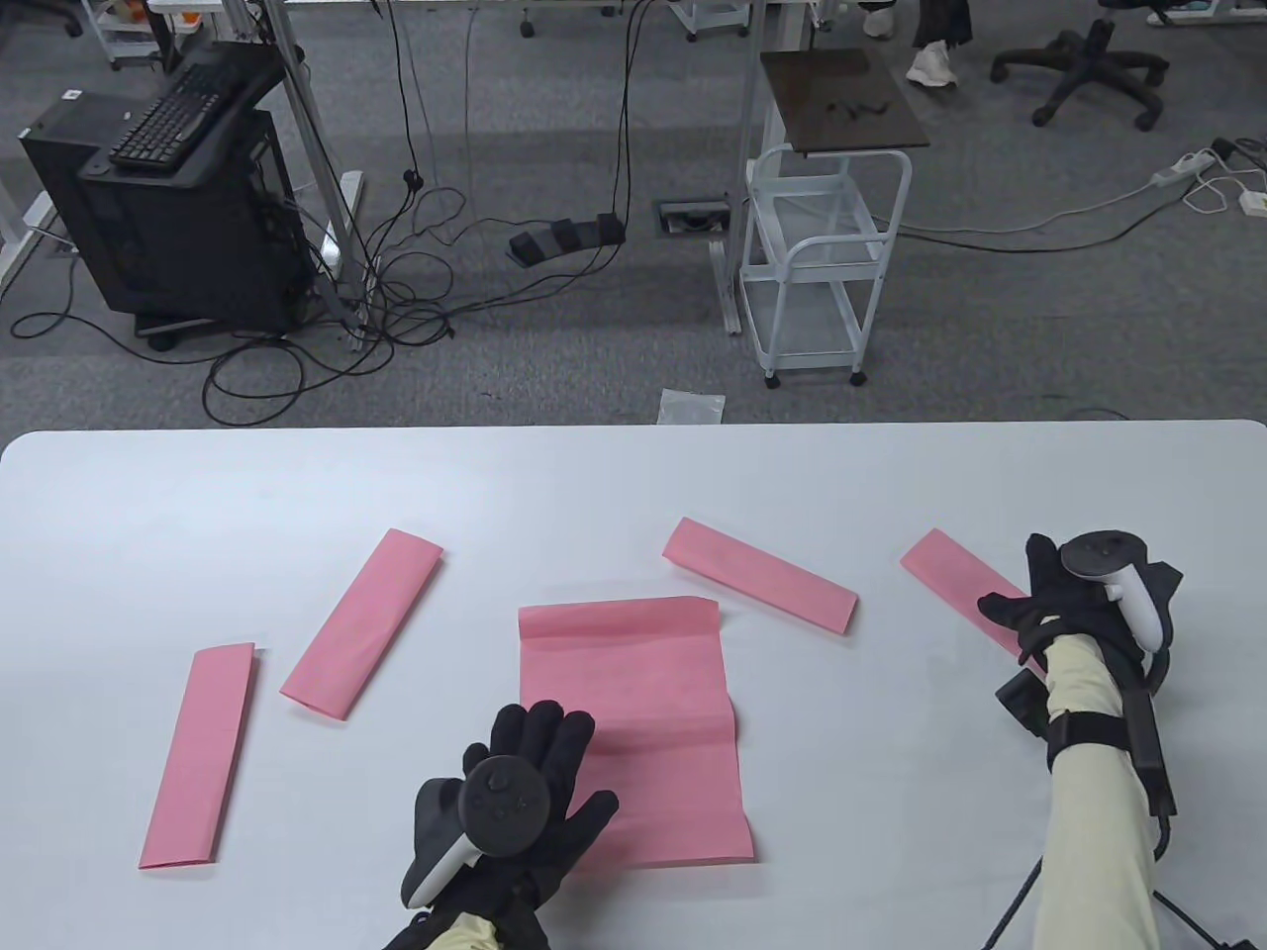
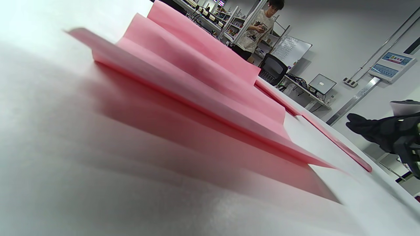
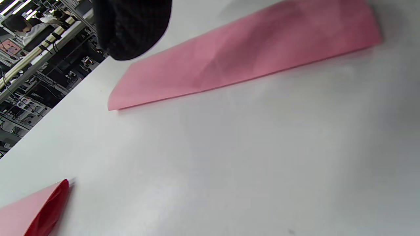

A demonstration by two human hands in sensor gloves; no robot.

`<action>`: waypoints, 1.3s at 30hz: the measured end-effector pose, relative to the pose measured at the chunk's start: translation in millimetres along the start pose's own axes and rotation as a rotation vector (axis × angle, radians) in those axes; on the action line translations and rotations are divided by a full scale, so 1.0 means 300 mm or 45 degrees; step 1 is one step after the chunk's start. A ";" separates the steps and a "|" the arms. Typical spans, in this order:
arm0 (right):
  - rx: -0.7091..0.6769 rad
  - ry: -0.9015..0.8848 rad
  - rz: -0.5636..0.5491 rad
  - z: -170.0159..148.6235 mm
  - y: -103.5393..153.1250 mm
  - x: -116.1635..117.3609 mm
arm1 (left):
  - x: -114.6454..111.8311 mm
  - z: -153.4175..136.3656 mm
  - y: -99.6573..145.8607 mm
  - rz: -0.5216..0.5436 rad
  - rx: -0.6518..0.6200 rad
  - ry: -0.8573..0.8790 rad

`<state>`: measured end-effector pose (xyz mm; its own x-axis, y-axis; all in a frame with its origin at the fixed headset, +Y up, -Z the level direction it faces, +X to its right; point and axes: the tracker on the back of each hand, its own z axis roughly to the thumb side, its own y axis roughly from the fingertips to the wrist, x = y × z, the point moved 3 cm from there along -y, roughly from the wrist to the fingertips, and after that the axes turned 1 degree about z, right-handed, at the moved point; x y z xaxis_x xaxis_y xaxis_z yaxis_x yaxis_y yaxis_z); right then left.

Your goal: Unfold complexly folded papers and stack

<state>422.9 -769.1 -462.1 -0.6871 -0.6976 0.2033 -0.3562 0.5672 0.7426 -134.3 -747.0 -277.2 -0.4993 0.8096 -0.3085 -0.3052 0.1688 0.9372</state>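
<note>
On the white table (image 1: 633, 475) lie five pink papers. The unfolded sheet (image 1: 653, 693) sits at the centre near my edge, creased, its far edge lifting slightly. My left hand (image 1: 525, 792) rests flat on its near left corner, fingers straight and spread, gripping nothing. Left of it lie two folded strips: one (image 1: 362, 623) slanted just beside the sheet, another (image 1: 198, 757) nearer the table's left end. A third folded strip (image 1: 760, 574) lies beyond the sheet's right corner. My right hand (image 1: 1069, 604) is over the near end of the fourth folded strip (image 1: 955, 574) at the right; whether its fingers touch or hold the paper I cannot tell. In the right wrist view a gloved fingertip (image 3: 131, 29) hangs beside that strip.
</note>
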 end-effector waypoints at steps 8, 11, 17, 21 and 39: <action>0.034 0.073 0.019 0.011 -0.067 0.052 | -0.014 -0.002 -0.001 -0.029 0.001 -0.010; 0.068 0.112 0.034 0.013 -0.089 0.075 | -0.018 -0.001 -0.002 -0.038 0.002 -0.011; 0.034 0.180 -0.049 0.037 -0.095 0.080 | -0.021 -0.002 -0.001 -0.050 0.008 0.003; 0.000 0.256 -0.122 0.065 -0.085 0.078 | -0.029 -0.001 -0.002 -0.068 0.011 0.011; -0.295 0.119 -0.223 0.177 0.046 0.021 | -0.027 -0.013 -0.019 -0.092 0.006 0.034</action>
<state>380.0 -742.3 -484.3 -0.5626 -0.8195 0.1090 -0.3028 0.3269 0.8952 -131.7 -756.9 -280.8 -0.4974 0.7802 -0.3793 -0.3374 0.2288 0.9131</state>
